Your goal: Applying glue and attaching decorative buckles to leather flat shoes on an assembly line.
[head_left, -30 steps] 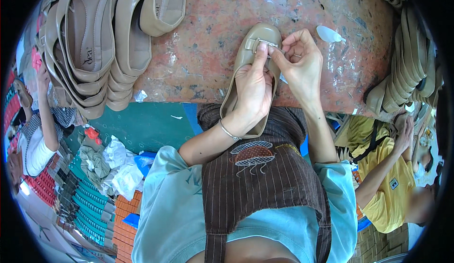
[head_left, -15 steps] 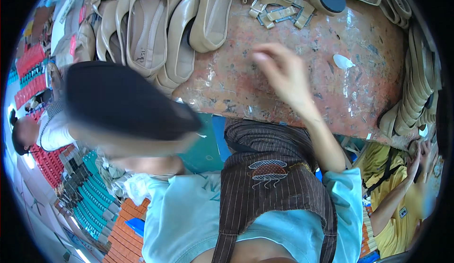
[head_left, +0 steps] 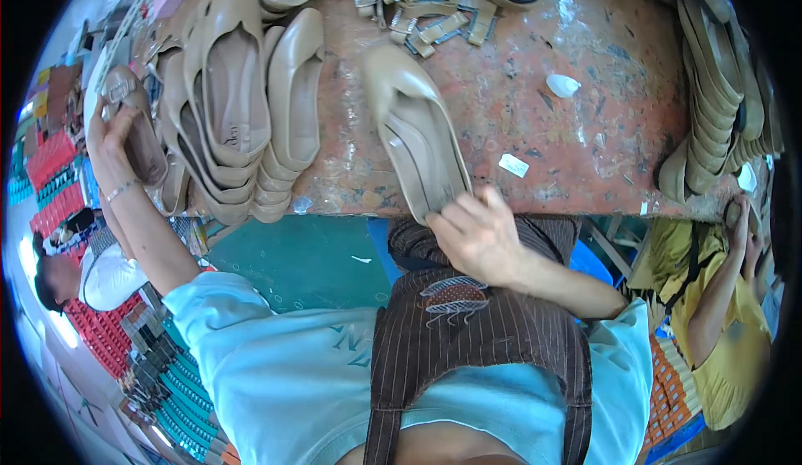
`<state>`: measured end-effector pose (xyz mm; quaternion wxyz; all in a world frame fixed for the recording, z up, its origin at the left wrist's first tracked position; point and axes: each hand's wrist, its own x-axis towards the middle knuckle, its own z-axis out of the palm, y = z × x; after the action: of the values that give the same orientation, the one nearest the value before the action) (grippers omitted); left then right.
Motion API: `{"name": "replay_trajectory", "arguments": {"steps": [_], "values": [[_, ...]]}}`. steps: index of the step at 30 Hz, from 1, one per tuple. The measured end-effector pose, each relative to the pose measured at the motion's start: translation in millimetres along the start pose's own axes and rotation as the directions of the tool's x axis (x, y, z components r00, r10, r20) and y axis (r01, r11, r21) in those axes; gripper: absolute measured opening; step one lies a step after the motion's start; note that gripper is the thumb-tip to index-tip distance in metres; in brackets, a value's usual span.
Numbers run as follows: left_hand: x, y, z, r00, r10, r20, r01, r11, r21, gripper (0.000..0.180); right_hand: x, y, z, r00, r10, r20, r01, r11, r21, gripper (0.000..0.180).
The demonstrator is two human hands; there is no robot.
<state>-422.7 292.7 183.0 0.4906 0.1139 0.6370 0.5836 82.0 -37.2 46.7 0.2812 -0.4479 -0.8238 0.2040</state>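
My right hand (head_left: 480, 235) is closed on the heel end of a beige slip-on shoe (head_left: 422, 143), its thumb and fingers at the back rim. This shoe lies on the table with its opening up and its toe pointing away from me. At the far left, my outstretched left hand (head_left: 109, 137) is closed around the side of another beige shoe (head_left: 144, 152), which has a shiny ornament near its toe. Beside that hand stand nested beige shoes (head_left: 236, 89), packed closely in rows. Some left fingers are hidden behind the shoe.
Loose beige bow pieces with metal clips (head_left: 443, 26) lie in a heap at the back of the worn reddish table (head_left: 585, 164). A white tag (head_left: 513, 165) and a small white piece (head_left: 563, 86) lie on it. More nested shoes (head_left: 710, 106) line the right edge, near a person in yellow (head_left: 718, 323).
A dark-soled shoe was blurred in front of my left arm; that arm now stretches far left to an ornamented shoe. My right hand, formerly empty above the table, has come nearer and grips a shoe.
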Motion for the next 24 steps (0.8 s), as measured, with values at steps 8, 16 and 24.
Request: {"name": "replay_trajectory", "arguments": {"steps": [8, 16, 24], "values": [[-179, -136, 39, 0.621, 0.738, 0.264, -0.777, 0.535, 0.330, 0.035, -15, 43, -41, 0.794, 0.378, -0.475, -0.328, 0.926, 0.188, 0.011], [-318, -322, 89, 0.641, -0.489, 0.592, 0.475, 0.858, 0.194, 0.059, -14, 144, -41, 0.570, 0.607, -0.553, -0.625, 0.758, 0.187, 0.050], [-317, -386, 124, 0.836, -0.361, 0.413, 0.539, 0.681, -0.496, 0.038, -6, 155, -31, 0.628, 0.516, -0.582, -0.535, 0.830, 0.159, 0.022]]}}
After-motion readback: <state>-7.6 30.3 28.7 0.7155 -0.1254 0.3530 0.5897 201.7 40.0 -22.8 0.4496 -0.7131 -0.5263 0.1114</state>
